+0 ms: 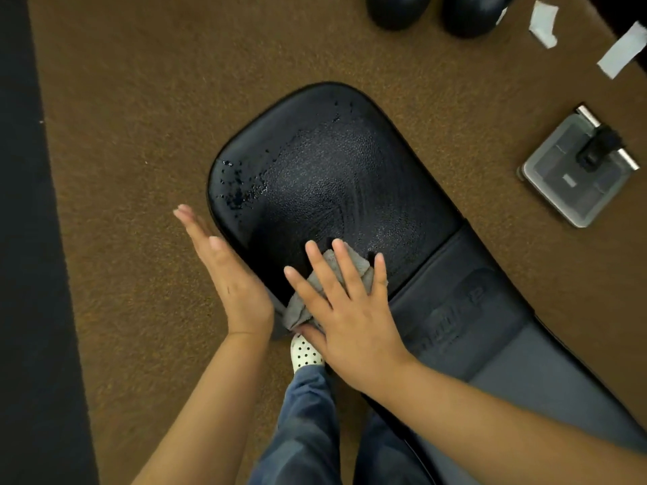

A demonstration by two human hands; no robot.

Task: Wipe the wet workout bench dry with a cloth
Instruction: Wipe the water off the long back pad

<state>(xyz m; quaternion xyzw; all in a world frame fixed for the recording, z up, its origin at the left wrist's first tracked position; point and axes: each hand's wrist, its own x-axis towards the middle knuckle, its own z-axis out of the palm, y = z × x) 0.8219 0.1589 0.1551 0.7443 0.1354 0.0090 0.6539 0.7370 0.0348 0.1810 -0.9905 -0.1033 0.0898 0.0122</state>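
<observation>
Far left: a black floor strip [21, 239] borders the brown carpet [133, 134].

Left hand [224, 271]: fingers straight and together, holding nothing, palm turned toward the bench's left edge. Whether it touches that edge cannot be told.

Bench [332, 162]: its long axis runs diagonally from upper left to lower right. The rounded end of its black pad points to the upper left, away from the person. Water drops [238, 190] cluster near the pad's left edge, with a few more along its far edge. The centre shows curved wipe streaks.

Cloth [297, 309]: grey and crumpled, lying on the near left corner of the pad.

Right hand [350, 309]: fingers spread and straight, pressed flat on the cloth, not curled round it.

Below the hands: a dotted sock [304, 353] and jeans [304, 432].

Lower right: the bench continues as a grey section [455, 302] with embossed lettering that is too blurred to read.

Top: two dark rounded objects [399, 8] lie on the carpet.

Upper right: two white paper strips [542, 24].

Right: a clear container [577, 180] with a black and chrome item on its lid.
</observation>
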